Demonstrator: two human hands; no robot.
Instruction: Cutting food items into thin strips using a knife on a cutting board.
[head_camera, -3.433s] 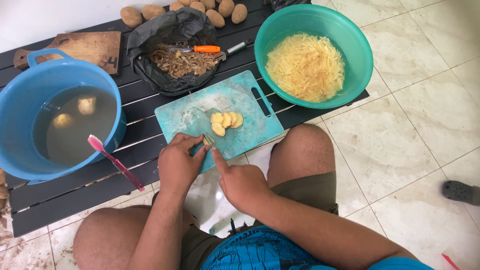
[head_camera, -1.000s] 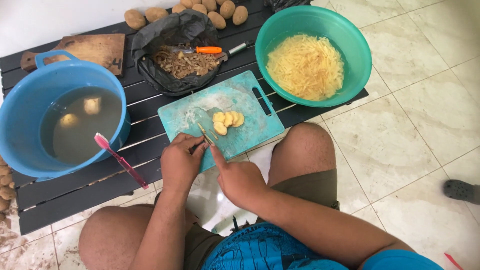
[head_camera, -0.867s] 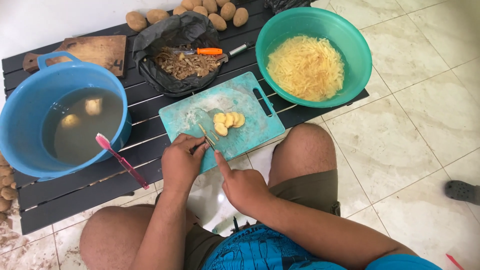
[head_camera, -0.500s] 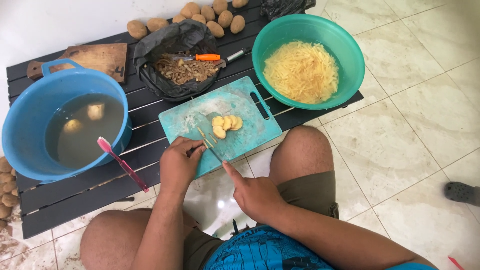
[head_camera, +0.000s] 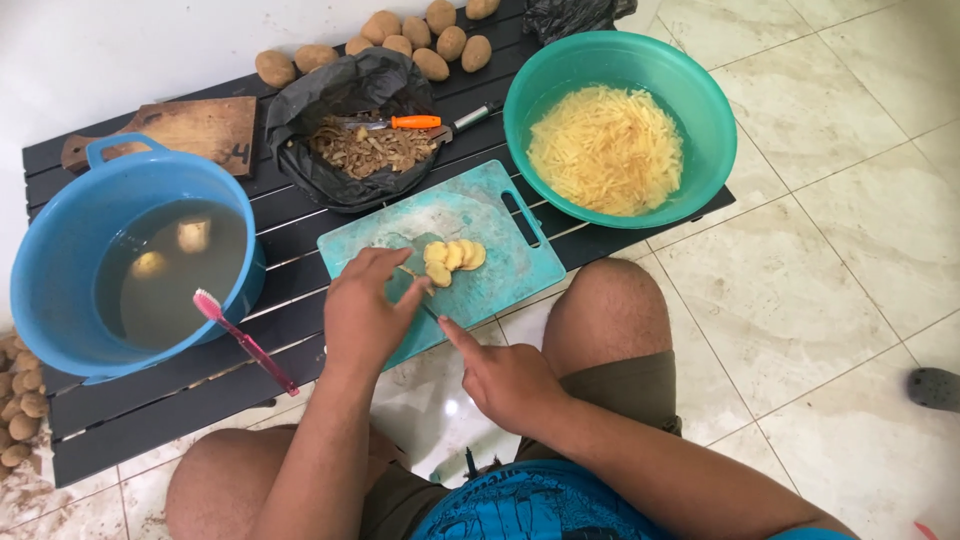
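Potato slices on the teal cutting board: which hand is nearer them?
Left. The left hand rests beside the potato slices, fingertips almost touching; the right hand sits below, off the board's near edge.

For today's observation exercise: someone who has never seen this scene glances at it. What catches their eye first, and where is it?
Probably the green bowl heaped with pale potato strips at the far right of the dark slatted table, and the blue tub of water with a pink toothbrush on its rim at the left. Between them, both hands, left hand and right hand, meet at the near edge of a teal cutting board holding potato slices.
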